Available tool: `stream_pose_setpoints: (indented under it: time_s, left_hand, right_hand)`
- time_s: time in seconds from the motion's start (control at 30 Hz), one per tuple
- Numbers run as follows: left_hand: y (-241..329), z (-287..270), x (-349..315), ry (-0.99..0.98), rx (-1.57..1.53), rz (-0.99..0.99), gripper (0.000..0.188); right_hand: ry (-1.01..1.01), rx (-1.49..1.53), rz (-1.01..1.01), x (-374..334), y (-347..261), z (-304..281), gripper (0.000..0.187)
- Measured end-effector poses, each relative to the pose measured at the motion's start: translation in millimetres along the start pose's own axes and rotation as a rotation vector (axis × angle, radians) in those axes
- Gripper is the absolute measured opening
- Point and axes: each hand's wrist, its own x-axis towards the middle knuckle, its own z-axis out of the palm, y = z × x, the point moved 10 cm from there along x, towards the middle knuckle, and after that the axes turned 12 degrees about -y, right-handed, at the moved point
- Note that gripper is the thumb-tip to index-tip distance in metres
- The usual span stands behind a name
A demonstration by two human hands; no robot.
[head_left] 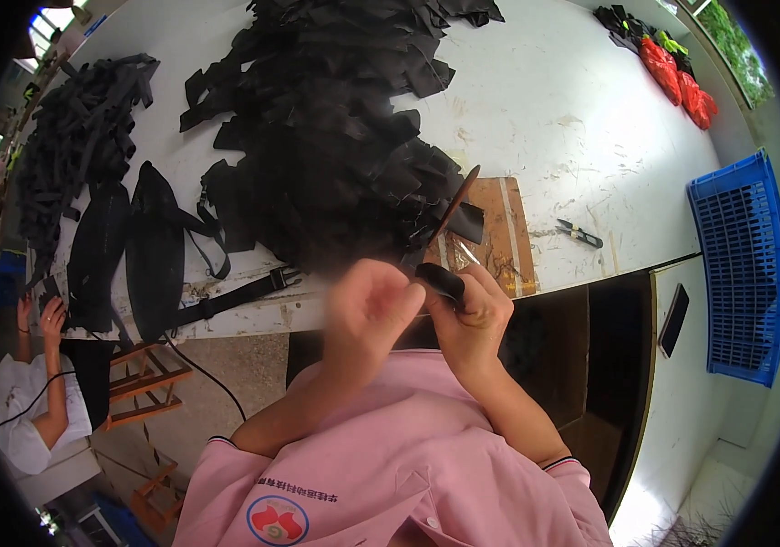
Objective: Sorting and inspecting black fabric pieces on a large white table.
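My right hand (472,319) is closed around a small black fabric piece (442,281), folded over between thumb and fingers, just off the table's front edge. Beside it my left hand (367,310) is smeared by motion; its thumb side comes close to the piece, and whether it grips anything cannot be made out. Beyond my hands a long, thin reddish-brown strip with a pointed end (455,202) rises at a slant past a brown board (506,228). A large heap of black fabric pieces (317,137) spreads over the white table (554,137), its near edge reaching close to my hands.
Left of the heap lie black pouches (154,251), a strap with a buckle (235,299) and piled black strips (80,137). Thread snips (579,233) lie right of the board. A blue crate (743,269) and red bags (677,82) are at right. A co-worker's hands (51,319) are far left.
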Motion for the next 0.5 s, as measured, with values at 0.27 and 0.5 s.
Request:
stream_pose_setpoints:
  time_s: [0.27, 0.5]
  left_hand:
    - [-16, -3, 15, 0.02, 0.001, -0.076, 0.003]
    - [1, 5, 11, 0.051, 0.314, 0.086, 0.004]
  right_hand:
    - [-0.188, -0.012, -0.055, 6, -9, -2, 0.024]
    - [-0.218, 0.139, -0.073, 5, -5, -1, 0.018]
